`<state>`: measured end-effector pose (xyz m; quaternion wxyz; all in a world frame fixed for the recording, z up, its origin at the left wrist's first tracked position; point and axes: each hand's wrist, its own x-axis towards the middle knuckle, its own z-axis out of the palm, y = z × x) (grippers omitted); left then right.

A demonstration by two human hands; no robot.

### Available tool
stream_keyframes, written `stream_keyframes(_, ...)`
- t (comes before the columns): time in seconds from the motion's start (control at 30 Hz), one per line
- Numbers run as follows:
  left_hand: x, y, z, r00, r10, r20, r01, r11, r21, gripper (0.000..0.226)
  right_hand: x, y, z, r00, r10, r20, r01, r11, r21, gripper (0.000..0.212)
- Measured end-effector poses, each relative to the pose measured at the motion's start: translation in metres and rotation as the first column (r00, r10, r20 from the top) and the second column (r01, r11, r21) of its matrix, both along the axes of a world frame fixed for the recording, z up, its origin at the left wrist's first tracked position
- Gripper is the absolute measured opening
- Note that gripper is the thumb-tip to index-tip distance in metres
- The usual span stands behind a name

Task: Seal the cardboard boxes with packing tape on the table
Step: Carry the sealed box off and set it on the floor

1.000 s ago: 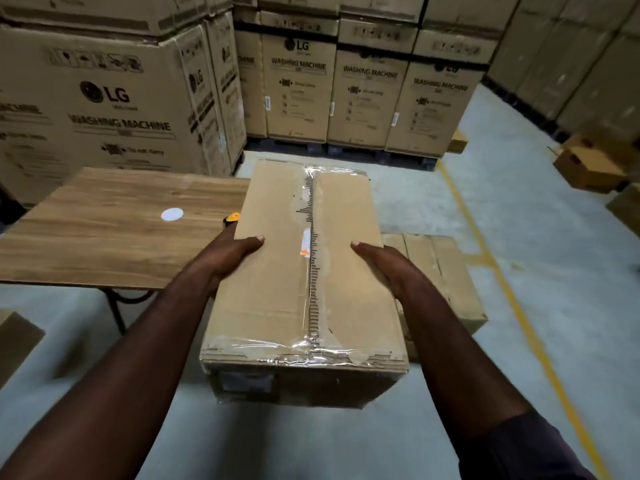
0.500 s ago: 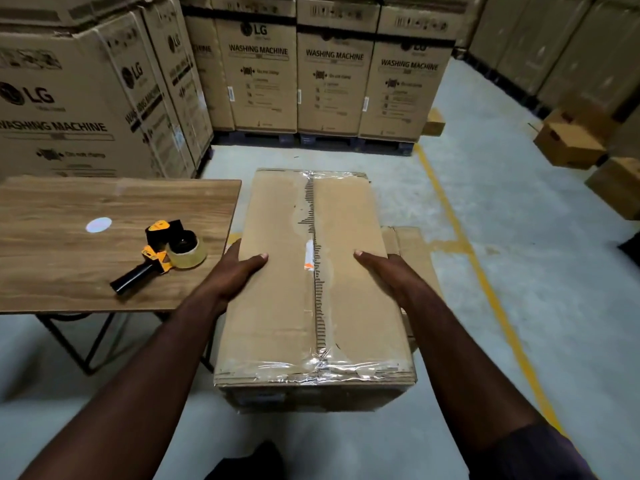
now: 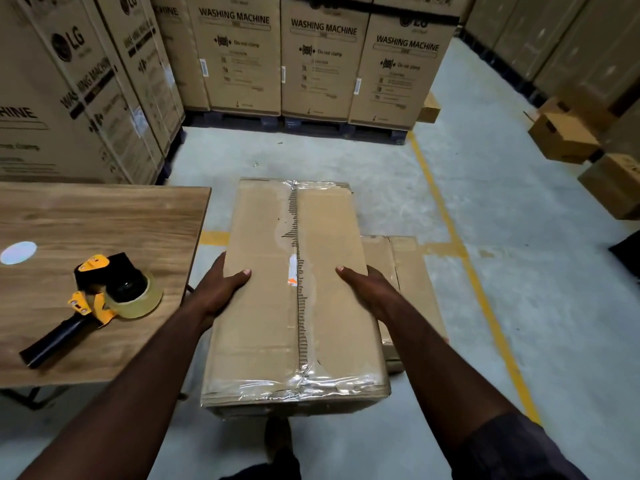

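A long cardboard box (image 3: 263, 306) with clear tape along its top seam and over both ends is held in the air to the right of the wooden table (image 3: 104, 220). My left hand (image 3: 221, 292) grips its left side with the thumb on top. My right hand (image 3: 367, 289) grips its right side the same way. A yellow and black tape dispenser (image 3: 100, 299) with a roll of clear tape lies on the table. Another cardboard box (image 3: 408, 282) lies on the floor below, to the right of the held one.
Tall washing machine cartons (image 3: 322, 60) on pallets line the back and left. Smaller cardboard boxes (image 3: 564, 136) sit on the floor at the right. A yellow line (image 3: 460, 237) runs along the grey concrete floor. A round white spot (image 3: 18, 252) marks the table.
The held box has moved right, off the table and over the floor beside it. The view has swung right, so the tape dispenser on the table has come into sight.
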<state>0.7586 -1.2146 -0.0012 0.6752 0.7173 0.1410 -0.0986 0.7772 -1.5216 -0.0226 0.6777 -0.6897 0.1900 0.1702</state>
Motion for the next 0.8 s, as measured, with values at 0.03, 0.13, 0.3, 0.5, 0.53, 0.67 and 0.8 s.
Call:
stream_keyframes(0.03, 0.013, 0.001, -0.006, 1.0, 0.004, -0.007, -0.004, 1.0, 0.005, 0.038, 0.013, 0.002, -0.006, 1.0, -0.012, -0.004, 0.012, 1.0, -0.005, 0.058)
stream_keyframes(0.13, 0.043, 0.003, -0.028, 1.0, -0.015, -0.026, 0.015, 1.0, 0.012, 0.042, 0.042, 0.003, -0.025, 1.0, -0.019, 0.0, 0.019, 1.0, -0.015, 0.075)
stream_keyframes(0.3, 0.083, -0.001, -0.054, 0.998, -0.034, -0.056, 0.035, 0.999, 0.029, 0.044, 0.078, -0.008, -0.056, 0.999, -0.033, -0.011, 0.032, 0.996, -0.088, 0.084)
stream_keyframes(0.5, 0.128, -0.015, -0.087, 0.994, -0.005, -0.113, 0.014, 0.997, 0.078, 0.047, 0.112, -0.018, -0.078, 0.997, -0.062, -0.049, 0.055, 0.99, -0.129, 0.061)
stream_keyframes(0.53, 0.135, -0.018, -0.092, 0.993, -0.001, -0.121, 0.012, 0.996, 0.091, 0.047, 0.119, -0.023, -0.085, 0.996, -0.067, -0.059, 0.06, 0.991, -0.122, 0.069)
stream_keyframes(0.67, 0.157, -0.035, -0.108, 0.989, 0.011, -0.147, 0.008, 0.992, 0.127, 0.048, 0.143, -0.041, -0.113, 0.993, -0.086, -0.086, 0.075, 0.99, -0.121, 0.091)
stream_keyframes(0.8, 0.178, -0.056, -0.12, 0.982, 0.033, -0.187, 0.0, 0.985, 0.171, 0.048, 0.165, -0.058, -0.126, 0.99, -0.082, -0.113, 0.065, 0.986, -0.153, 0.08)
